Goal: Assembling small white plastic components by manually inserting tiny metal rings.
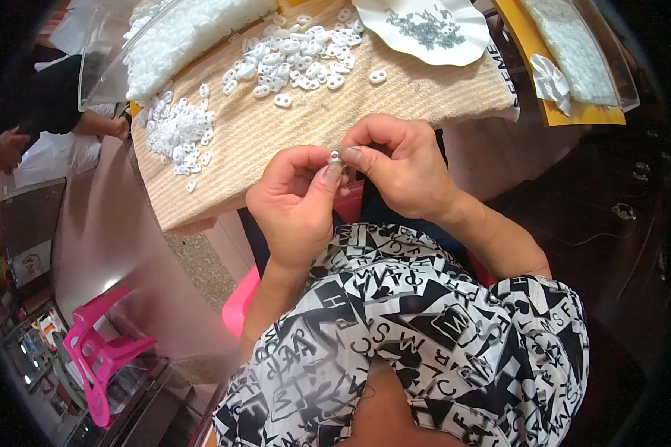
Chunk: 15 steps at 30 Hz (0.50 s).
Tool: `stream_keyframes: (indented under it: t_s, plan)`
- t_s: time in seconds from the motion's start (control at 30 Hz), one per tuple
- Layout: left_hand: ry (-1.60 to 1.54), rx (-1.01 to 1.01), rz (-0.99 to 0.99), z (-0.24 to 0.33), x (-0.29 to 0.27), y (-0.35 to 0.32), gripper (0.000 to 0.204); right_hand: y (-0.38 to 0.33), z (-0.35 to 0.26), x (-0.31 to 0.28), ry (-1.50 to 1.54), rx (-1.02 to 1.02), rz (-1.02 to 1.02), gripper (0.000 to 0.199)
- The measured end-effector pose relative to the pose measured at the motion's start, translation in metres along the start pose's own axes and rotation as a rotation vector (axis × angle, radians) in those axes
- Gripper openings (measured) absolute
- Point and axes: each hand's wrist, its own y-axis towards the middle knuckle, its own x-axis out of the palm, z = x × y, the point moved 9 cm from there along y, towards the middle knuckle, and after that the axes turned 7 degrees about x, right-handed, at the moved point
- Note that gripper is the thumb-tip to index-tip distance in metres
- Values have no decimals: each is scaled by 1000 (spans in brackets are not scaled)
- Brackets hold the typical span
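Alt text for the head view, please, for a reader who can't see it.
A person's left hand pinches a tiny white piece, with the right hand at it, by the near edge of a beige striped cloth. On the cloth lie white two-holed pieces, smaller white pieces to their left, and a white plate of grey bits.

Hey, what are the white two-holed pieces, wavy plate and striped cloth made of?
White two-holed pieces: probably moulded plastic, smooth, near-identical shapes. Wavy plate: smooth white, thin rippled rim; plastic or ceramic, I can't tell. Striped cloth: likely textile, matte, judging by its fine ribbed texture and draped edge.
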Motion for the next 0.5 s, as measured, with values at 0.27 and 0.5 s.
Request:
stream_keyframes:
  t_s: [0.27, 0.5]
  plan:
    - [181, 37, 19, 1, -2, 0, 8, 2, 4, -1, -158, -49, 26, 4]
    - [-107, -6, 67, -13, -15, 14, 11, 15, 27, 0, 215, 189, -90, 18]
